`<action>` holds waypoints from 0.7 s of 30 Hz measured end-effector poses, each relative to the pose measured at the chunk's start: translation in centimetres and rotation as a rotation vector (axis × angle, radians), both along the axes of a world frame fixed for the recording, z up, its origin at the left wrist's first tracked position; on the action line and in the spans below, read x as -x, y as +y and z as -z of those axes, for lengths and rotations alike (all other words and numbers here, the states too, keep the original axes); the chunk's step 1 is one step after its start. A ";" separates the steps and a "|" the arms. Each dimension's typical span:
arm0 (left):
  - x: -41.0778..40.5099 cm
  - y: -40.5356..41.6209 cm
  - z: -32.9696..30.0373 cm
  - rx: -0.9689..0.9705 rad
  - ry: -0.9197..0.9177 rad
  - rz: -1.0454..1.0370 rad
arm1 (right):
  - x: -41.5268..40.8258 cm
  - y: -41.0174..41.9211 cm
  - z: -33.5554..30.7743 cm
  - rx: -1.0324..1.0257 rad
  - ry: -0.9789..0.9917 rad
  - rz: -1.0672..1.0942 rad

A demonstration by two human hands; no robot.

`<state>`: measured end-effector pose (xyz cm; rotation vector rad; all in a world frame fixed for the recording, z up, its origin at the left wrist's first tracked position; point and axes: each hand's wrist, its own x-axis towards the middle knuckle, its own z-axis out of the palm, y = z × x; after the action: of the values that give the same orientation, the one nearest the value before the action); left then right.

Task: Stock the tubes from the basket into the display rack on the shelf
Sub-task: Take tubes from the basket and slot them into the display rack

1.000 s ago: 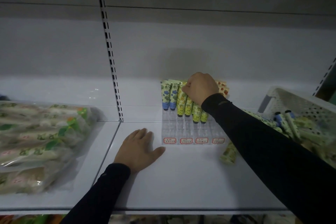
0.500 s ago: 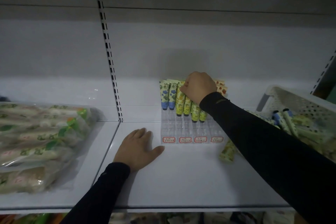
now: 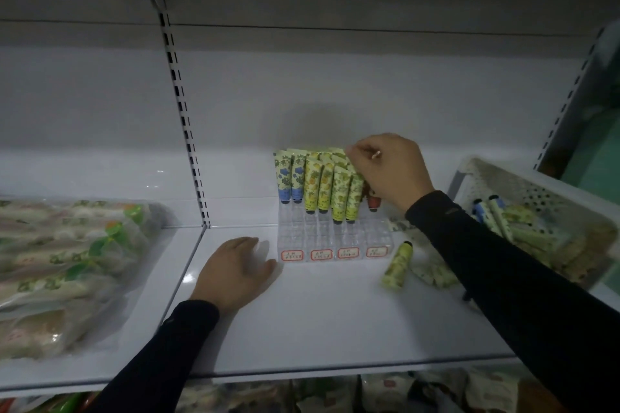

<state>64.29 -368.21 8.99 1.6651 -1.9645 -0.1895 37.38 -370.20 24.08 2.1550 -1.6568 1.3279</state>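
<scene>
- The left hand (image 3: 235, 270) lies flat on the white shelf (image 3: 318, 318), fingers relaxed and holding nothing, just beside the front left corner of the rack.
- A loose green tube (image 3: 397, 265) lies on its side on the shelf, cap toward the back, near the rack's right front corner; more loose tubes sit beside it under the right sleeve.
- The clear plastic display rack (image 3: 330, 240) is stepped, with small square cells and red-bordered labels along its front; its front rows stand empty.
- The racked tubes (image 3: 318, 186) stand cap-down in the back rows — blue-printed at left, yellow next, green beside those, a red-capped one at the right.
- The right hand (image 3: 389, 171) is curled over the tops of the back-row tubes, fingertips pinching a flat crimped end — exactly which tube I cannot tell.
- The white perforated basket (image 3: 496, 174) at the right holds many more tubes in a heap.
- Judged by look, the tubes are light, soft-walled and smooth; squeezing the middle could dent them, so the stiff crimp or the hard cap is the better hold.
- Bagged packets (image 3: 67, 265) in glossy wrap lie on the neighbouring shelf at left.
</scene>
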 end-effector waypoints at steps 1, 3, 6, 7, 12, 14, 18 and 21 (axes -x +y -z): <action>0.1 0.3 -0.3 0.024 0.036 -0.006 | 1.2 0.6 0.3 -0.010 0.000 0.003; 0.9 1.0 -1.3 0.064 0.073 0.020 | 3.7 1.6 1.3 -0.068 0.010 0.020; 3.6 2.2 -3.1 0.130 0.093 0.106 | 7.3 3.0 3.1 -0.161 0.021 0.061; 4.8 2.6 -3.5 0.138 0.092 0.136 | 8.4 3.5 3.7 -0.195 0.012 0.074; 11.7 3.5 -4.4 0.088 0.045 0.343 | 13.3 6.0 6.4 -0.374 0.062 0.109; 14.5 3.6 -4.3 0.064 0.005 0.409 | 14.8 6.8 7.1 -0.408 0.056 0.105; 19.1 3.4 -3.8 0.024 -0.078 0.427 | 16.8 8.2 8.0 -0.429 0.112 0.096; 21.1 3.2 -3.0 -0.013 -0.190 0.405 | 17.9 9.3 8.3 -0.481 0.251 0.050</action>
<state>43.20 -364.98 11.95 1.3159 -2.4360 -0.1991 19.52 -360.94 15.83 2.3757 -2.0589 0.6513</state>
